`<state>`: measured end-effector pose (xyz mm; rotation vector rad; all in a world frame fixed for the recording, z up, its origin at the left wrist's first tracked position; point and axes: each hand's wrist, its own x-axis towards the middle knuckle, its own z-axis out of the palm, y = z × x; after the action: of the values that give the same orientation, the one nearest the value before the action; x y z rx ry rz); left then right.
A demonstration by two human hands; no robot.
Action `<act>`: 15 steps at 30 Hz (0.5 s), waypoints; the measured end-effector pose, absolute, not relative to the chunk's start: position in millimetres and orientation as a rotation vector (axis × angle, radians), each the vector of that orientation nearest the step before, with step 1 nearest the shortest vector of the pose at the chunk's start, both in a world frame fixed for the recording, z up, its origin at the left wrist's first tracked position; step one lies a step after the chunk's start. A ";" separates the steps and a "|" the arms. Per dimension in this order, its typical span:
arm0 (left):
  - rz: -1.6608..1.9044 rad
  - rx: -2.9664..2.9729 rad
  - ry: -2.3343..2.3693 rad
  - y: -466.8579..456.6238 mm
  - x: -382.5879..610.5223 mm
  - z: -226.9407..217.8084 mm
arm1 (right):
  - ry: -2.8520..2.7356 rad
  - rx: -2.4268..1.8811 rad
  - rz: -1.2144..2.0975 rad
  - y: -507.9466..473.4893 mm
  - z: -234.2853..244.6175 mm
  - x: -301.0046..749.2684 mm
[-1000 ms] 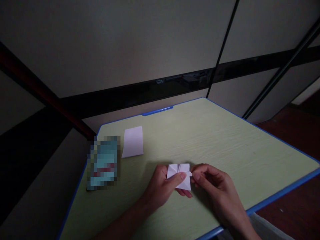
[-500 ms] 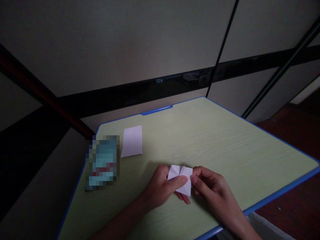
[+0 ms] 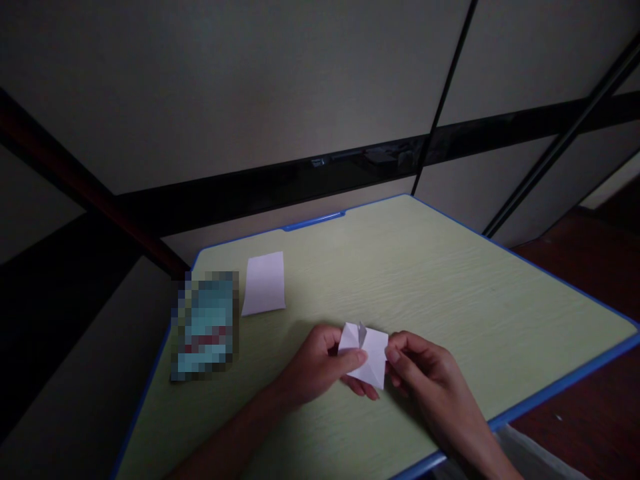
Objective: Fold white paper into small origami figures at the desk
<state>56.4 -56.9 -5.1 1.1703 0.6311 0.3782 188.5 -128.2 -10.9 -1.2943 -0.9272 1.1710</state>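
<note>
A small folded square of white paper (image 3: 374, 360) is held above the table between both hands. Creases cross its face, and a narrow flap stands up near its top edge. My left hand (image 3: 325, 363) is closed on the paper's left side, thumb on top and fingers underneath. At the right edge, my right hand (image 3: 425, 373) pinches the paper between thumb and forefinger; its other fingers are curled below and partly hidden.
The pale yellow-green table (image 3: 400, 267) has a blue edge. On its left lie a flat white sheet of paper (image 3: 265, 283) and a blurred-out teal item (image 3: 207, 327). Behind stands a light panelled cabinet (image 3: 280, 87) with a dark band.
The folded paper has tilted slightly, and its flap now stands more upright. My left thumb has shifted a little to the left on it. The other things have stayed put.
</note>
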 end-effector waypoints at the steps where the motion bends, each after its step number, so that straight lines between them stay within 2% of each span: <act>1: 0.390 1.159 0.641 -57.0 56.1 -5.9 | -0.921 -1.297 1.158 -128.3 -11.5 188.7; 15: 0.462 1.152 0.692 -60.3 57.5 -1.6 | -0.955 -1.270 1.250 -127.6 -3.9 189.3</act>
<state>57.5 -60.3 -1.6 1.1519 0.6923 0.4623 189.3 -127.6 -3.9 -1.2705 -0.9554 1.2500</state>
